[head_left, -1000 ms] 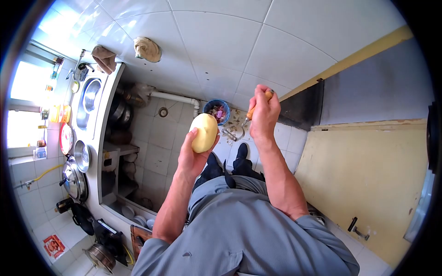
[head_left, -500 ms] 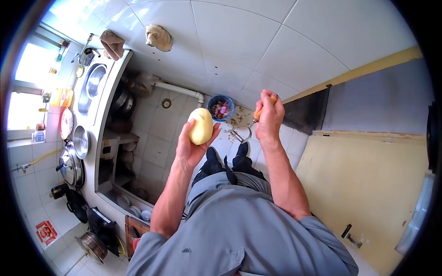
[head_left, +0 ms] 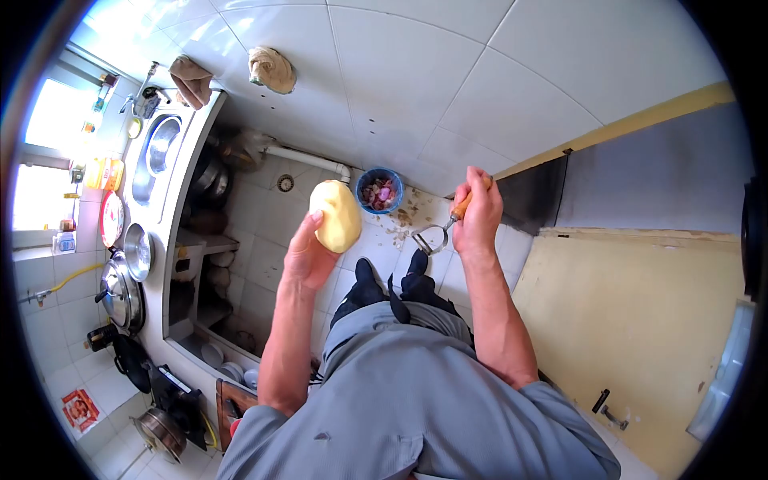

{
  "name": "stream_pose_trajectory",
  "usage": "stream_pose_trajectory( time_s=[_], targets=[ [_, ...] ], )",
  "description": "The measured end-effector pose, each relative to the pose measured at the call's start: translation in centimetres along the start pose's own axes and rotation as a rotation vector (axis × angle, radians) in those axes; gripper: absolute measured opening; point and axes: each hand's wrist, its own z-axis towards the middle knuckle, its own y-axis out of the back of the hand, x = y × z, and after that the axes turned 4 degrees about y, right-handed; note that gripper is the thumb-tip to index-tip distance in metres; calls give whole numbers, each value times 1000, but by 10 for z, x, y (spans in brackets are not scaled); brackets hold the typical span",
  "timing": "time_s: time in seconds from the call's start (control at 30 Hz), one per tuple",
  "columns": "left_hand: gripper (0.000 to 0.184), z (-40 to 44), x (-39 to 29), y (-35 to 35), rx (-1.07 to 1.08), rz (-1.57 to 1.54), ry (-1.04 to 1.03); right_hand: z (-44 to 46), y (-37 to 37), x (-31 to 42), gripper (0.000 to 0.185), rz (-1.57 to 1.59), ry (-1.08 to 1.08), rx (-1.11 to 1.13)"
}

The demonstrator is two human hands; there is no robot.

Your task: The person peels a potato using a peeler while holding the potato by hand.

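A pale yellow peeled potato [head_left: 338,218] sits in my left hand [head_left: 309,254], with the thumb pressed on its side and the other fingers mostly hidden behind it. My right hand [head_left: 478,212] is wrapped round the wooden handle of a peeler [head_left: 433,238]. The peeler's metal frame and blade point down and to the left, apart from the potato. On the floor beyond the hands stands a blue-lined bin [head_left: 379,192] with scraps in it, and bits of peel [head_left: 410,210] lie beside it.
To the left runs a counter with a sink [head_left: 162,148], a metal bowl [head_left: 138,252] and a lidded pan [head_left: 120,292]. A yellowish door [head_left: 632,336] is at the right. A white pipe [head_left: 308,158] runs along the wall by the bin.
My left hand has moved a little left with the potato, which has turned in the grip. My right hand has shifted slightly right and down, and the peeler has tilted.
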Motion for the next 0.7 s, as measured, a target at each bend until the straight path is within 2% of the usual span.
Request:
stream_pose_trajectory(
  time_s=[0.03, 0.07, 0.1, 0.13, 0.17, 0.23, 0.27, 0.3, 0.37, 0.47, 0.7],
  targets=[
    [59, -3, -4, -1, -58, 125, -59, -4, -2, 11, 17, -4, -2, -5],
    [58, -6, -10, -6, -99, 233, -87, -6, -7, 26, 18, 139, -80, 96],
    [58, -5, -10, -6, -99, 231, -88, -6, -8, 34, 19, 282, -158, 199],
    [58, -5, -11, -5, -156, 335, -116, 9, 3, 28, 20, 488, -248, 407],
    [58, -5, -12, -5, -212, 440, -143, 21, 0, 8, 20, 488, -246, 408],
    [58, -4, -8, 3, -231, 409, -114, 42, -8, -33, 23, -218, 139, -94],
    [58, -5, -7, 7, -257, 376, -88, 50, -1, -42, 28, -211, 259, -87],
    [57, -7, -4, 10, -261, 373, -115, 51, -8, -35, 28, -205, 273, -67],
    [52, -19, -3, 10, -319, 386, -76, 27, -6, -23, 31, -176, 178, -30],
    [52, -20, 5, 22, -338, 298, -88, 37, 3, -35, 34, -184, 169, 5],
    [55, -23, 4, 26, -293, 297, -67, 28, 14, -30, 35, -39, -12, 72]
  ],
)
